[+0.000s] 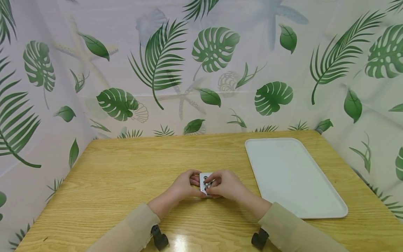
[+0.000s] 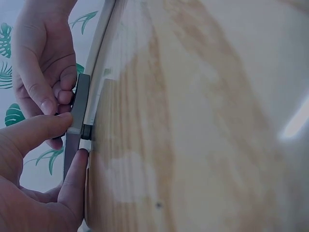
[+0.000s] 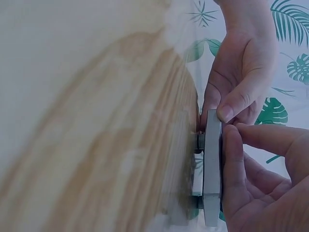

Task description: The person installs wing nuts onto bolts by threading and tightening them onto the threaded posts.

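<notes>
A small flat pale-grey plate [image 1: 202, 179], with dark round holes on its face, is held just over the table in front of me. My left hand [image 1: 183, 185] grips its left edge, thumb near the front corner and fingers behind. Over the plate's face, the thumb and index finger of my right hand [image 1: 227, 185] pinch a small metal piece [image 1: 206, 186], mostly covered by the fingertips. From the side, the plate [image 3: 211, 169] shows as a thick slab with short dark pegs [image 3: 198, 143] sticking out underneath, towards the wood.
A large white tray [image 1: 289, 175] lies on the right side of the wooden table [image 1: 135, 161]. Behind and beside the table hangs a white cloth [image 1: 176, 77] printed with green leaves. Dark wrist cameras [image 1: 160, 238] sit under both sleeves.
</notes>
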`<move>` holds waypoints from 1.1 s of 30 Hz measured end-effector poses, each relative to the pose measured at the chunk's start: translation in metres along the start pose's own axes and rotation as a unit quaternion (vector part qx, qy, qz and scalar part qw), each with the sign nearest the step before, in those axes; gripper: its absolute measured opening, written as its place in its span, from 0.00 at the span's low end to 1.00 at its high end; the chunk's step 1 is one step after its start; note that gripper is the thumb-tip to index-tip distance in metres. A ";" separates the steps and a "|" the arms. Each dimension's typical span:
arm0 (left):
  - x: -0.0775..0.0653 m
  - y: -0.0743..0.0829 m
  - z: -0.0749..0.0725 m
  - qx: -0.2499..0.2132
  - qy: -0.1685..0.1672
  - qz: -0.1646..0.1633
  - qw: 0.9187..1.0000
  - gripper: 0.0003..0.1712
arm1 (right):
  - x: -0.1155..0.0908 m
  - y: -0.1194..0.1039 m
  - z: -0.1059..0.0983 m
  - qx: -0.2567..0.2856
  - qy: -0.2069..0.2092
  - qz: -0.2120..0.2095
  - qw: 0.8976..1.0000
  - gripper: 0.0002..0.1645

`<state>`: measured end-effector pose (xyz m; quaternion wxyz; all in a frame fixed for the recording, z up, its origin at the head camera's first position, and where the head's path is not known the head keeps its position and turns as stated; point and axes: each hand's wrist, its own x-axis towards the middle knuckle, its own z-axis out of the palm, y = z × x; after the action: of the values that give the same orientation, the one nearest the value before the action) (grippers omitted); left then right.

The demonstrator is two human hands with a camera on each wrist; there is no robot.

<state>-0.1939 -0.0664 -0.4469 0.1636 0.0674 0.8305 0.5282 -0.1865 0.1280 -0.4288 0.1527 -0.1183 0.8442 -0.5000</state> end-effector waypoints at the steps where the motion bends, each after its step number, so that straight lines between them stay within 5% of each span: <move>1: 0.000 0.000 0.000 0.002 0.000 0.000 1.000 0.45 | 0.000 0.000 0.000 0.003 0.001 0.004 1.000 0.14; 15: 0.001 0.000 0.000 -0.001 0.002 0.002 1.000 0.46 | 0.000 -0.002 0.002 -0.021 0.030 0.020 0.999 0.10; 33: 0.000 0.000 0.000 -0.005 0.003 0.007 1.000 0.46 | -0.005 -0.003 0.002 -0.072 0.039 -0.009 0.997 0.08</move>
<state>-0.1942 -0.0666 -0.4471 0.1573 0.0707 0.8279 0.5338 -0.1812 0.1271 -0.4262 0.1061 -0.1171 0.8822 -0.4436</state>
